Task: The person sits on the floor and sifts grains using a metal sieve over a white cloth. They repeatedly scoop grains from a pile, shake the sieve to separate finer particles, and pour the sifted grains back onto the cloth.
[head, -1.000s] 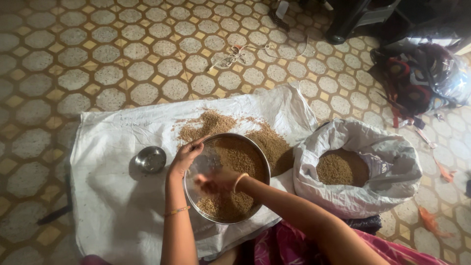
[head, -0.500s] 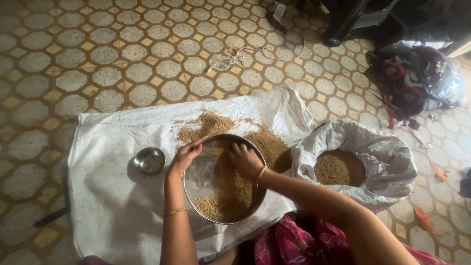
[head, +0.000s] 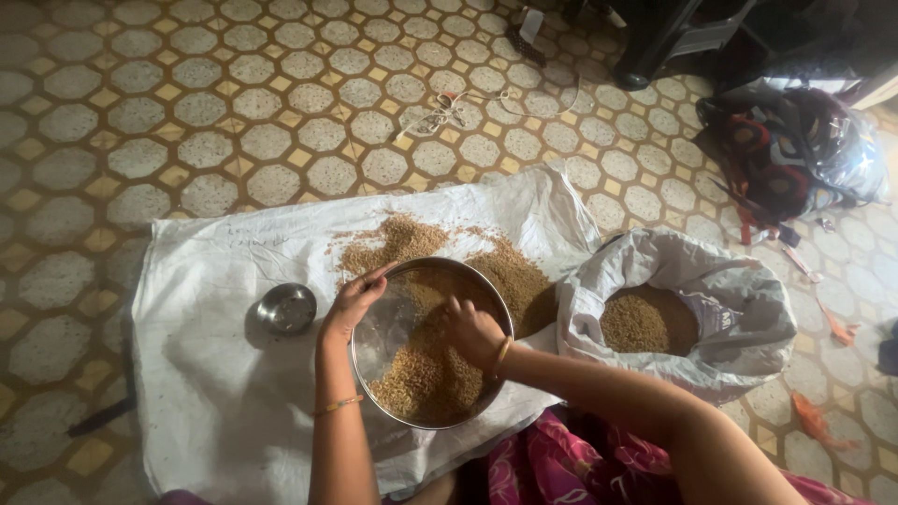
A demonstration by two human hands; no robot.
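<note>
A round steel pan (head: pixel 376 339) holds brown grain (head: pixel 430 374) and rests on a white cloth sheet (head: pixel 215 374) on the floor. My left hand (head: pixel 352 301) grips the pan's far left rim. My right hand (head: pixel 473 329) lies in the pan with its fingers spread over the grain, holding nothing that I can see. Beyond the pan a heap of the same grain (head: pixel 510 271) is spread on the sheet.
A small steel bowl (head: pixel 286 309) sits on the sheet left of the pan. An open white sack of grain (head: pixel 692 281) stands to the right. A cord (head: pixel 449 108) lies on the tiled floor, bags (head: pixel 795 150) at the far right.
My right hand swept from the pan's middle up to its far side, then back slightly toward the centre. The grain shifted in the pan. My left hand stayed on the rim.
</note>
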